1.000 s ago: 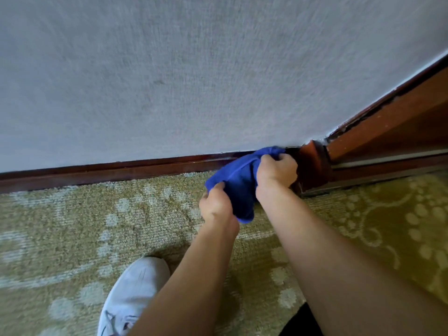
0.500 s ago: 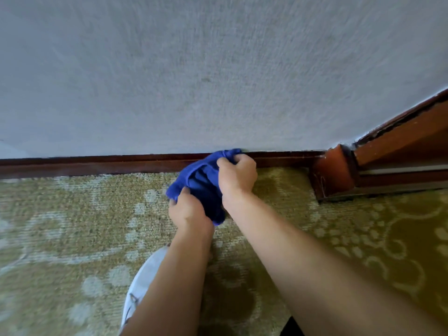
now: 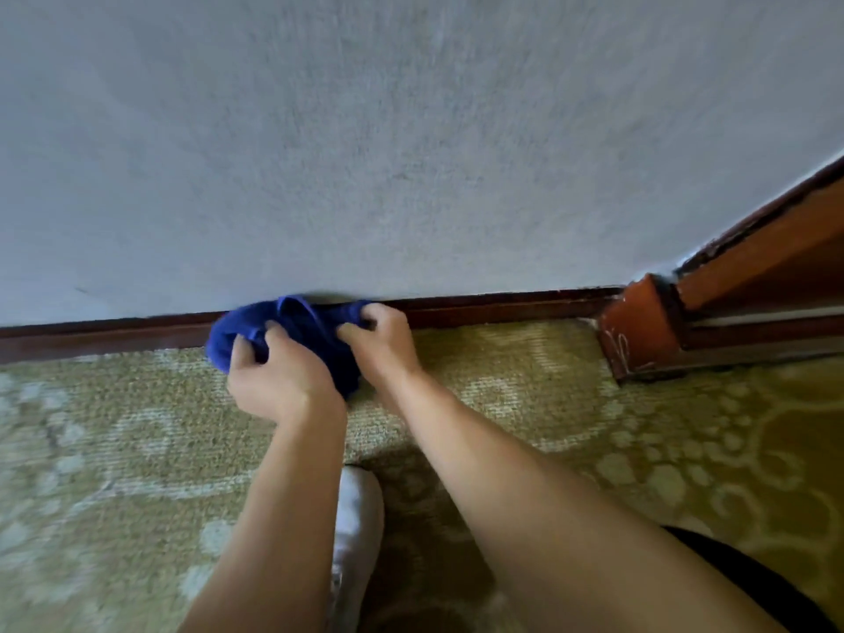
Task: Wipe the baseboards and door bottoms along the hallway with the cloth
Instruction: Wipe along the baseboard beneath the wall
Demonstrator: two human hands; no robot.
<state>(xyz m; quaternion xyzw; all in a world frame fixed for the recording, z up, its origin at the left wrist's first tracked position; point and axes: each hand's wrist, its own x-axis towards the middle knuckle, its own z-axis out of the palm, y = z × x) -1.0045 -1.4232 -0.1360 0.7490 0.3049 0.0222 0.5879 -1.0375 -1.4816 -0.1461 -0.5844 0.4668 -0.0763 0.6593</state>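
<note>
While both hands gripped the blue cloth (image 3: 297, 326), I saw it touching the baseboard (image 3: 502, 308). My left hand (image 3: 283, 376) and right hand (image 3: 383, 340) stayed curled.

White shoe (image 3: 356, 532) partly behind left forearm.

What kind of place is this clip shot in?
Probably an indoor hallway, at floor level. A patterned carpet meets a dark wood baseboard under a textured pale wall, and a wooden door frame stands at the right. Both hands hold a blue cloth against the baseboard.
</note>
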